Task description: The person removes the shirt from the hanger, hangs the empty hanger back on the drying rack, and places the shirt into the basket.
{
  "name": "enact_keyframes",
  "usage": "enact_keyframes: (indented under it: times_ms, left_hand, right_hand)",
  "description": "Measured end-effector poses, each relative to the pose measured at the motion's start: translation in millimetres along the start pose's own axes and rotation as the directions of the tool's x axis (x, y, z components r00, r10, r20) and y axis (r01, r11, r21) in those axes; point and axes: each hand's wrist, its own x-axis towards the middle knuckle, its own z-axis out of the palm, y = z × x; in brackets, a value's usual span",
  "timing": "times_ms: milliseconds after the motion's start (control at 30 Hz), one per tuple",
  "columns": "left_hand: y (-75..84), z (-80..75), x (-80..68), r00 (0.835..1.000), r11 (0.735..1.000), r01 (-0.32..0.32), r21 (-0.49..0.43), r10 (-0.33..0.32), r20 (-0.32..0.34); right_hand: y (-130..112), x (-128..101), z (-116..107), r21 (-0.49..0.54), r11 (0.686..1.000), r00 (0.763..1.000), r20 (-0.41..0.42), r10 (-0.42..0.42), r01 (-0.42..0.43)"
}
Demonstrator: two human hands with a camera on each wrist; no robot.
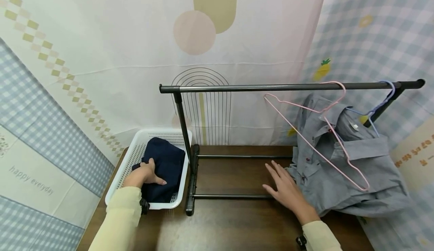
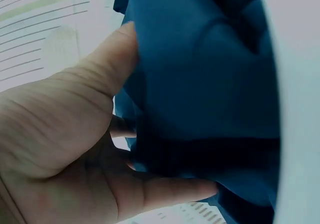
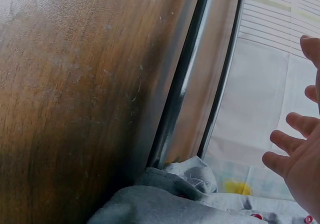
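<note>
Fingers (image 2: 165,189) of the left hand (image 1: 144,173) clutch the navy garment (image 1: 166,168) in the basket (image 1: 135,153), right hand (image 1: 286,190) spread flat over the table (image 1: 230,221) — next, lift it clear.

A dark navy garment (image 1: 165,168) is lying folded and bunched inside the white slotted basket (image 1: 133,156) on the table's left end.
</note>
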Motion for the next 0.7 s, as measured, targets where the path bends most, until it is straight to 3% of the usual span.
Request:
enact_keyframes:
  times_ms: [233,467,700]
  left_hand:
    - [8.4,-8.1,9.8,1.0,1.0,-0.008,0.022,0.008,0.011]
    - [12.5,-5.6,16.7,1.0,0.997,0.021,0.08,-0.022,0.015]
    - [21.1,2.9,19.8,0.998,0.991,0.052,0.122,-0.048,-0.039]
  right_hand:
    - [2,-1,-1,0.018,0.999,0.999,0.047,0.028,-0.029]
    - [3,-3,0,0.041,0.998,0.997,0.064,0.036,-0.039]
    - [5,-5,0,0.048,0.998,0.999,0.032,0.03,-0.031]
